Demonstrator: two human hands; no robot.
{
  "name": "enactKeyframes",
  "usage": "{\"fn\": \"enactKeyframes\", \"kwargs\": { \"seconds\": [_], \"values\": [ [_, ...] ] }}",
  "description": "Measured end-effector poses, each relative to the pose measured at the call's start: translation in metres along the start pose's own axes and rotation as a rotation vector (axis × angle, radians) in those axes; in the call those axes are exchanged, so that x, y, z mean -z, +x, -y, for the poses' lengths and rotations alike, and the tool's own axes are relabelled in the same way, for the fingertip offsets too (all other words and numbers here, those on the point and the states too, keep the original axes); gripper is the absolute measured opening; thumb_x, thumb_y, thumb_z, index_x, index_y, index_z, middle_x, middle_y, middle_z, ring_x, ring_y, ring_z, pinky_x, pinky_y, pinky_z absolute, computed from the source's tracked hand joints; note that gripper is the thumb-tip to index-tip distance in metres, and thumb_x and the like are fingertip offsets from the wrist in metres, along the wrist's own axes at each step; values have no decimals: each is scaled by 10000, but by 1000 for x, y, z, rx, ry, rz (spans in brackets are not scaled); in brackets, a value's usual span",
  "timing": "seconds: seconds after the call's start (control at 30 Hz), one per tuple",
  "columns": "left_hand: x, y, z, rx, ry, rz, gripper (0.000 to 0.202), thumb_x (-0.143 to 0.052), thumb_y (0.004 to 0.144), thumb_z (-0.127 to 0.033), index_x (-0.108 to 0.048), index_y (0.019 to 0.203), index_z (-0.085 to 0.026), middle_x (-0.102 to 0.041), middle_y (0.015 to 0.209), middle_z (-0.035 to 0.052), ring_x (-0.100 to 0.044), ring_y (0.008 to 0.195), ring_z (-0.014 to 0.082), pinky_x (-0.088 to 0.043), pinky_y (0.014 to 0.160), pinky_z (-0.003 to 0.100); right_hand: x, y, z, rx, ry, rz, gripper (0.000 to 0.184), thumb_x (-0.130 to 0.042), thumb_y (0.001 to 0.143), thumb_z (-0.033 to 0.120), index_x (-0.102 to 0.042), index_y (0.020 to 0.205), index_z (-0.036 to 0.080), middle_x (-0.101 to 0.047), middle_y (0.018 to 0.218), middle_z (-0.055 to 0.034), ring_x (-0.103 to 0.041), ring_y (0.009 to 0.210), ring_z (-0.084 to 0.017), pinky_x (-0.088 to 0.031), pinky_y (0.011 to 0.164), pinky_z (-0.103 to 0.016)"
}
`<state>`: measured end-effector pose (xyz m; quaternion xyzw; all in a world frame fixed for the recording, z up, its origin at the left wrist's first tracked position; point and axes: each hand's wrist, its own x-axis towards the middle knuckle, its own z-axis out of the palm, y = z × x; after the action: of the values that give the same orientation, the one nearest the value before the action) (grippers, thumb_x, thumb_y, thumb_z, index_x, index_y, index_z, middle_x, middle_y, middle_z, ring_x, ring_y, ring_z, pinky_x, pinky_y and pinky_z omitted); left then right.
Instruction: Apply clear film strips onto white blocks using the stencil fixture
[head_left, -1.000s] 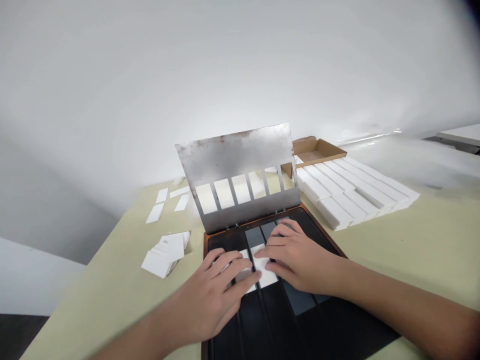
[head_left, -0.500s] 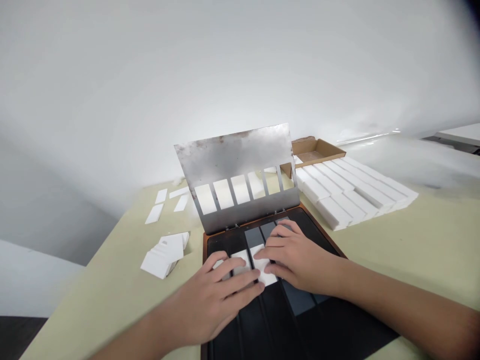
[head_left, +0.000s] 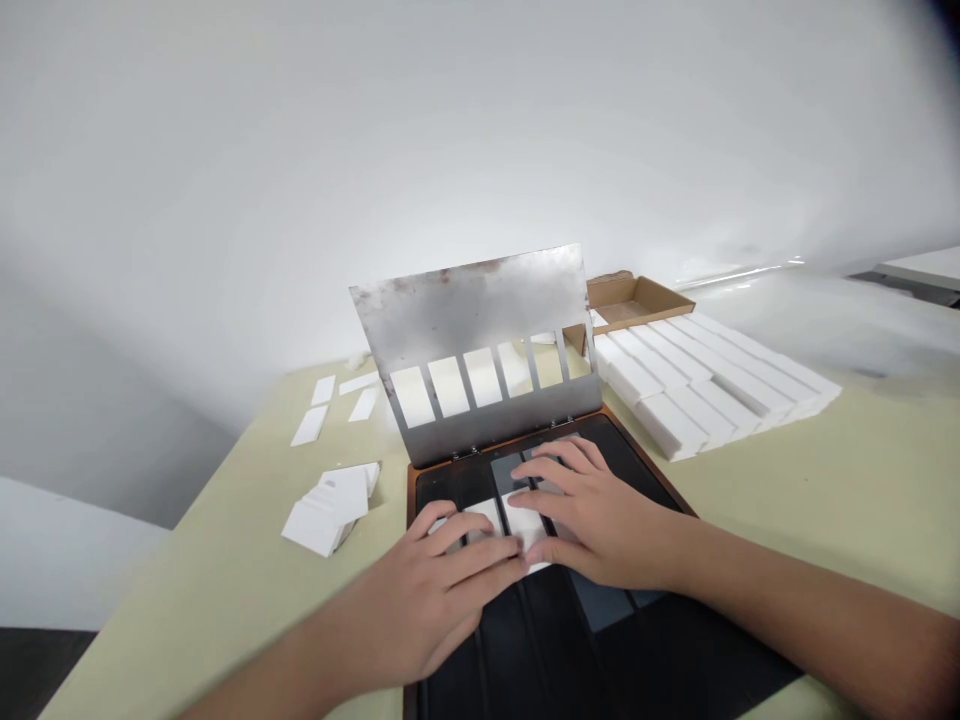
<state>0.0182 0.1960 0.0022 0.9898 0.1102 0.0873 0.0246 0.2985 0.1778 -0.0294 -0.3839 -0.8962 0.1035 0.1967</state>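
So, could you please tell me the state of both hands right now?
Left hand: open, spread over white cards on the black board.
Right hand: open, touching the rightmost card there.

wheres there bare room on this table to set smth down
Bare tabletop shows on the right, between the white stacks and right forearm, and on the left, between the small white pile and left forearm. Crowded: the middle of the black board, with left hand, right hand and white cards.

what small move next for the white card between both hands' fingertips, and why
Probably a light nudge to straighten the white card on the black board: the left hand and right hand have fingertips at it, and another white card lies just to its left.
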Motion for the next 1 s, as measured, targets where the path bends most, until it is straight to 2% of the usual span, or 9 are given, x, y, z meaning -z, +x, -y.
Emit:
{"fn": "enactKeyframes", "kwargs": {
  "seconds": [0.17, 0.43, 0.63, 0.8, 1.0],
  "values": [
    [-1, -1, 1, 22, -59, 24, 571, -542, 1008, -96, -494, 1559, -239, -688, 1408, 45, -578, 1207, 252, -371, 1046, 409, 2, 0, 0, -2, 0, -11, 419, -555, 1072, 500, -659, 1372, 226, -569, 1472, -126, -386, 1415, -348, -252, 1178, -592],
    [-2, 0, 0, 40, -117, 7, 529, -518, 1009, -71, -542, 1503, -258, -685, 1414, 36, -566, 1213, 264, -373, 1034, 415, 5, 1, 1, -28, -6, -122, 364, -560, 1075, 478, -684, 1317, 238, -588, 1435, -121, -404, 1398, -333, -267, 1184, -572],
    [0, 0, 2, 48, -117, 33, 533, -528, 1013, -90, -528, 1518, -261, -691, 1404, 48, -573, 1212, 266, -393, 1033, 414, 3, 1, 0, -11, -20, -47, 367, -533, 1082, 511, -721, 1222, 229, -602, 1413, -107, -401, 1404, -343, -257, 1171, -590],
    [-1, -1, 2, 40, -118, 34, 547, -515, 1017, -80, -508, 1539, -245, -685, 1408, 59, -563, 1218, 272, -387, 1031, 417, 3, 0, 0, -18, -12, -29, 482, -531, 1067, 572, -633, 1398, 236, -557, 1470, -138, -370, 1431, -354, -237, 1183, -603],
    [-1, 0, 1, 38, -141, 8, 547, -512, 1018, -75, -517, 1528, -270, -686, 1405, 37, -561, 1210, 268, -384, 1026, 418, 2, -2, -1, -27, -17, 33, 566, -503, 1044, 657, -616, 1434, 263, -518, 1522, -160, -320, 1480, -405, -215, 1190, -655]
  ]
}}
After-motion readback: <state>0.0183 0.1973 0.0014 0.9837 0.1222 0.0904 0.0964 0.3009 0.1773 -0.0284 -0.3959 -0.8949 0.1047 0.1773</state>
